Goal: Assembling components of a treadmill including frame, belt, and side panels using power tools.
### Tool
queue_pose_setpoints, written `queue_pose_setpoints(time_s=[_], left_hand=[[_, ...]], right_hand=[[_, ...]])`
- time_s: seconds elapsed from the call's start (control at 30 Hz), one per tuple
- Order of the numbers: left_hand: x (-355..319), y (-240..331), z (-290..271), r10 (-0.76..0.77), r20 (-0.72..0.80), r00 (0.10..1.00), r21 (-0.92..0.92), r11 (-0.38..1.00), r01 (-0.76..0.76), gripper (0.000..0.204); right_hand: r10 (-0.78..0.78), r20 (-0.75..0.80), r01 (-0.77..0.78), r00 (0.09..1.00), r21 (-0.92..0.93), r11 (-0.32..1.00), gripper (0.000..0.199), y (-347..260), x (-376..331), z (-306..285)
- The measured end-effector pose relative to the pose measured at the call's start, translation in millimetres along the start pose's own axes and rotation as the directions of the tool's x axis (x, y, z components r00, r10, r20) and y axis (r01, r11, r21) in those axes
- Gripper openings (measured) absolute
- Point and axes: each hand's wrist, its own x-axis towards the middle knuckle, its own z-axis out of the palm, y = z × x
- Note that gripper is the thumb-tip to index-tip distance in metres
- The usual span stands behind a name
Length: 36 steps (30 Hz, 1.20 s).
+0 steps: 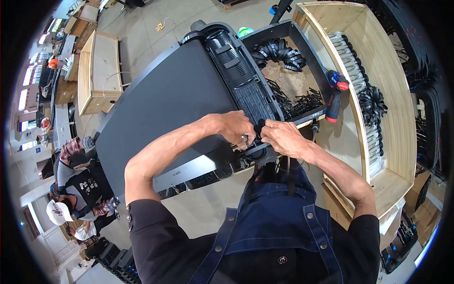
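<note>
Against the black housing (pixel 255 102) at its near end, both hands (pixel 235 127) (pixel 286 139) half-curled.

Broad dark-grey flat-decked machine (pixel 172 90): lying flat, smooth deck upward
Long black plastic end housing (pixel 243 85): rounded at its far end, running along the deck's right edge
Housing top: slotted grilles farther off, textured black surface nearer
Near end: partly covered, its small parts unclear

A co-worker (pixel 87 184) in a white cap (pixel 57 214) is showing at far left, a pale wooden box (pixel 97 105) is standing on the grey floor (pixel 146 19); a long wooden crate (pixel 391 113) is standing at right, metal cylinders (pixel 351 61) are lying inside
</note>
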Motion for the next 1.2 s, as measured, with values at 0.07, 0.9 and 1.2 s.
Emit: queue_pose_setpoints(time_s=[0.07,0.9,1.2], left_hand=[[3,-1,-3,0.006,0.007,1.0,-0.001,1.0,-0.006,0.024],[17,13,-6,-0.18,0.042,0.983,0.015,0.984,0.179,0.022],[17,19,-12,-0.269,0.125,0.955,-0.035,0.961,0.275,0.019]], right_hand=[[0.02,-0.003,-0.02,1.0,0.013,1.0,0.012,1,-1,4],[0.634,-0.726,-0.593,0.266,0.395,0.702,0.052,253,-111,-15],[0.679,-0.679,-0.198,0.279,0.651,0.733,0.038,183,-124,-33]])
